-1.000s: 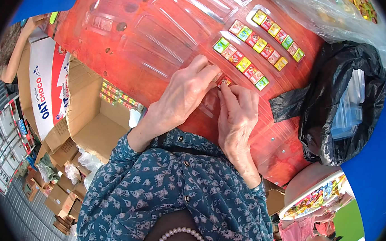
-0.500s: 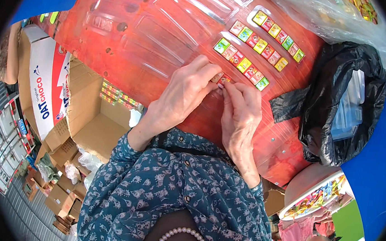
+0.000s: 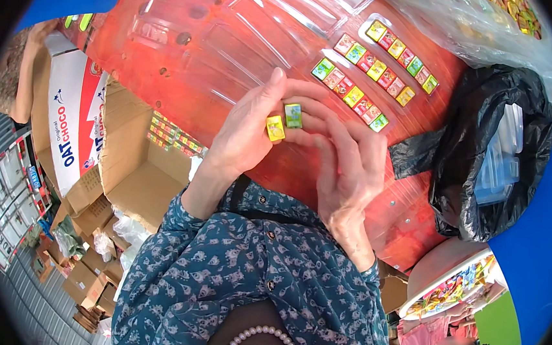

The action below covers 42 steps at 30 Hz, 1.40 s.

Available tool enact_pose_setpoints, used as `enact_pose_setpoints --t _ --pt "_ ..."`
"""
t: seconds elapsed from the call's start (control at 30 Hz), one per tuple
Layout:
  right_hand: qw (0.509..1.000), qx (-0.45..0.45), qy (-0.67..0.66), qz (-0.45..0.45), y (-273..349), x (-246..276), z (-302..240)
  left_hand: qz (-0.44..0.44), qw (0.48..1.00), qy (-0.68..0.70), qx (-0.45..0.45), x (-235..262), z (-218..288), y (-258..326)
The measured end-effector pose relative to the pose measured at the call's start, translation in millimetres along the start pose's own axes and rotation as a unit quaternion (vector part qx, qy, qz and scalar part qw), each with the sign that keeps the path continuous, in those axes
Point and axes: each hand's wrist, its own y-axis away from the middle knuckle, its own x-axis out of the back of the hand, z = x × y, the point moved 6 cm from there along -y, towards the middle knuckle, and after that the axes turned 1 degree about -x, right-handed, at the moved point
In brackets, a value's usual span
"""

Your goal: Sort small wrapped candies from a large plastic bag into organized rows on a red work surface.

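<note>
White tub [image 3: 453, 258] of bright wrapped pieces near right, cardboard carton [image 3: 138, 174] near left; farther in, left hand [image 3: 240, 134] is half-curled round two small glossy boxes [image 3: 275, 128], one yellow, one green; right hand [image 3: 358, 163] beside it, fingers bent, can't tell if its grip has anything. Crinkled black bag [image 3: 449, 150] with clear plastic pieces [image 3: 498, 167] at right; beyond the hands, three rows of seven matching boxes [image 3: 376, 70] on red worktop [image 3: 123, 50].

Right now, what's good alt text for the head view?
The person's left hand and right hand meet around a yellow box and a green box, both small, above a red table. Three rows of similar colourful boxes lie beyond; a black bag is at right, an open cardboard box at left.
</note>
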Motion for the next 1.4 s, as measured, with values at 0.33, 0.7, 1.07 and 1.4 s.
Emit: enact_pose_setpoints --t 0.33,0.7,1.07,1.4 --pt "0.970 -0.092 -0.162 -0.154 -6 -10 18 0.024 0.997 0.022 0.069 -1 -16 5" --pt "0.963 -0.245 -0.105 -0.045 16 4 53 0.061 0.992 -0.090 -0.067 20 4 4" --pt "0.672 -0.357 -0.647 -0.060 17 -1 61 0.022 0.998 -0.002 -0.061 7 14 12" --pt "0.952 -0.169 -0.206 -0.150 11 -27 10 -0.040 0.995 0.086 -0.025 -17 -5 10"
